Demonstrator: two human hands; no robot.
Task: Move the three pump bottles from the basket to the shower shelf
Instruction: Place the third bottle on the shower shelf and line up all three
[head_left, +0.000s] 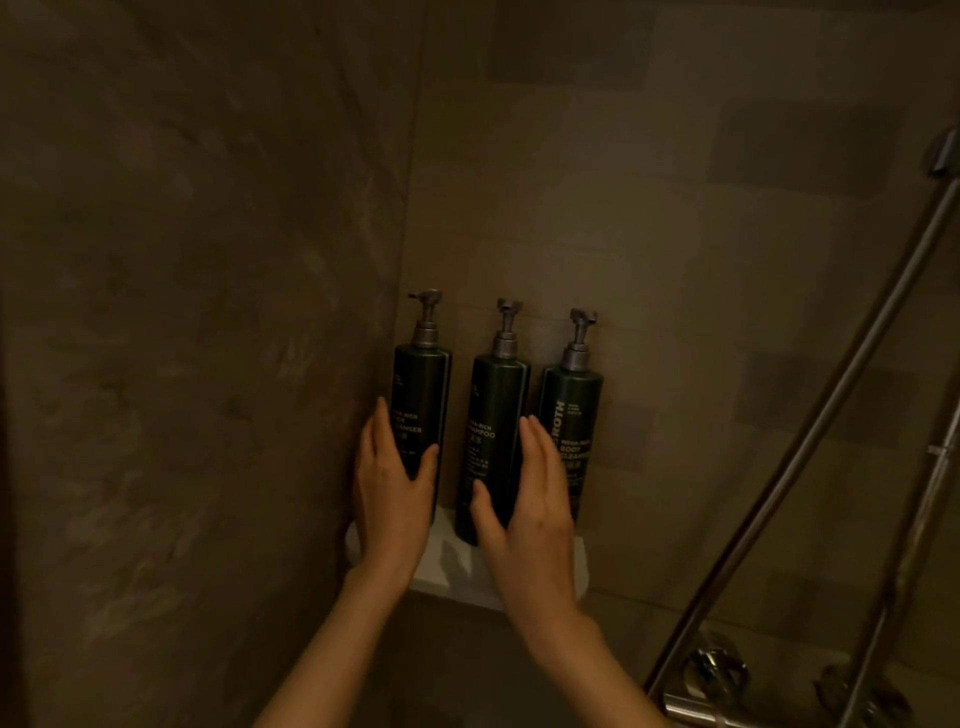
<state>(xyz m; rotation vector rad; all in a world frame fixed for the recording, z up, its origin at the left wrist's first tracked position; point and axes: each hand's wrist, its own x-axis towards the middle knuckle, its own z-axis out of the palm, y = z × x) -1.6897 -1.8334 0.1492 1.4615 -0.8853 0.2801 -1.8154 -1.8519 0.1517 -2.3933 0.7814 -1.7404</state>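
Bottles all upright on shelf, corner, far wall: left bottle, middle bottle, right bottle. Left hand wrapped round left bottle; right hand open, cupping middle. Final straightening; next, let go gently.

Three dark green pump bottles, left, middle and right, stand upright side by side on the white corner shower shelf, grey pumps uppermost.

A metal shower hose (slanting) crosses the tiled wall.
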